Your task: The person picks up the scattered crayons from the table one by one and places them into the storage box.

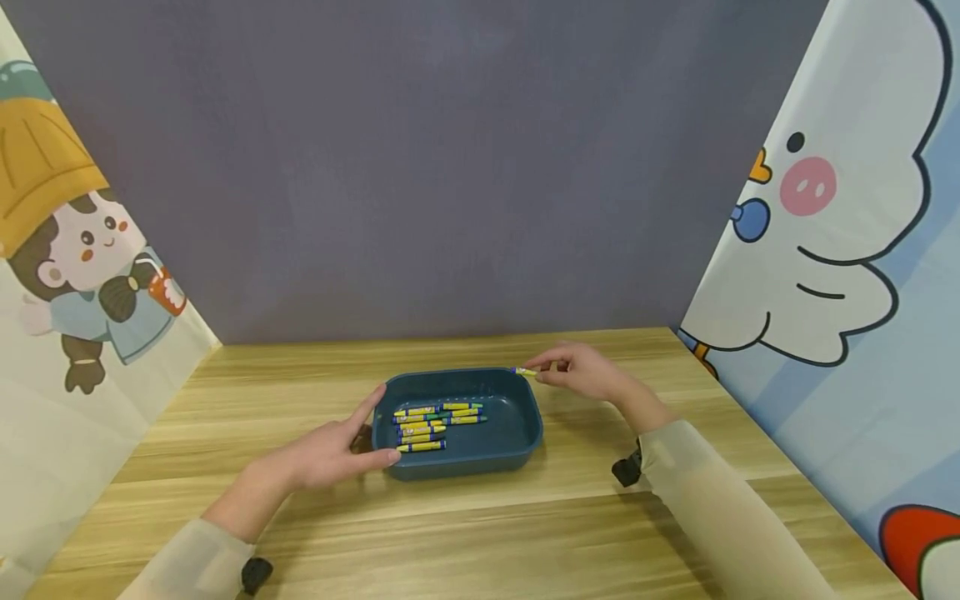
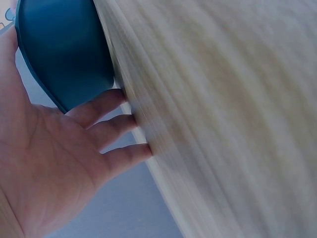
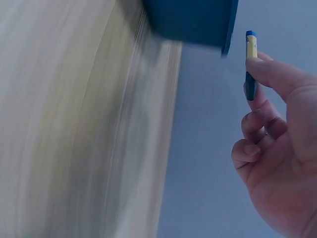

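My right hand [image 1: 588, 372] pinches a crayon [image 3: 251, 64] between thumb and fingertips, its other fingers curled in. In the head view that crayon overlaps the far right corner of a dark blue tray [image 1: 480, 467]. Several crayons [image 1: 422, 447] in yellow and blue wrappers lie in the left half of the tray, roughly in two columns. At the tray's left end, my left hand [image 1: 326, 454] is spread, its thumb at the near corner and a finger at the far corner. Its other fingers [image 2: 126, 154] reach down to the tabletop in the left wrist view.
The tray stands on a wood-grain table [image 1: 480, 550]. Behind the table rises a grey panel [image 1: 450, 167]. Cartoon-printed sheets flank it, with a child figure [image 1: 97, 242] on the left and a white bird [image 1: 840, 208] on the right.
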The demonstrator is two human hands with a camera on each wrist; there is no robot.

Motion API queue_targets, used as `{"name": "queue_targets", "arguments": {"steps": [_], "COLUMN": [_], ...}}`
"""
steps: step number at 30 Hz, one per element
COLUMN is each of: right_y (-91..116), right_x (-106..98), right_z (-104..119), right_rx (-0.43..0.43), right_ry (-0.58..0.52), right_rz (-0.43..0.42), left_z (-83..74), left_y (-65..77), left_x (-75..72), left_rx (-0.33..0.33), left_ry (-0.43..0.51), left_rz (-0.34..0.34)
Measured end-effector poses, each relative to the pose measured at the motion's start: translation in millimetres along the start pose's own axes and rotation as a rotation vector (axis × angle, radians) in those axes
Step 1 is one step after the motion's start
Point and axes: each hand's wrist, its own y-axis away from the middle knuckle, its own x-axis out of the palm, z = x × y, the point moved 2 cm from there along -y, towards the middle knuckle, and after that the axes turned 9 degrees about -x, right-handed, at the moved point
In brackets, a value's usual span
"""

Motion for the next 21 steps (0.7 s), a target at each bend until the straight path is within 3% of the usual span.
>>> {"name": "queue_targets", "arguments": {"steps": [6, 11, 18, 21], "right_y": [-13, -23, -32, -34], "right_x": [21, 42, 68, 77], "right_z": [32, 48, 62, 66], "right_rx": [-0.070, -0.145, -0.257, -0.265], "right_ry": [-0.010, 0.054, 0.243, 0.355], "right_rz": [0.060, 0.109, 0.156, 0.180], "left_z": [-0.8, -2.1, -2.4, -1.8], "left_y": [0.5, 2.0, 3.4, 3.5], "left_x": [0.0, -0.4, -0.9, -0.9], "left_rx": [0.001, -0.013, -0.020, -0.018], "left_ry": [-0.005, 0.001, 0.005, 0.005], "left_rz": [0.003, 0.017, 0.017, 0.015]}}
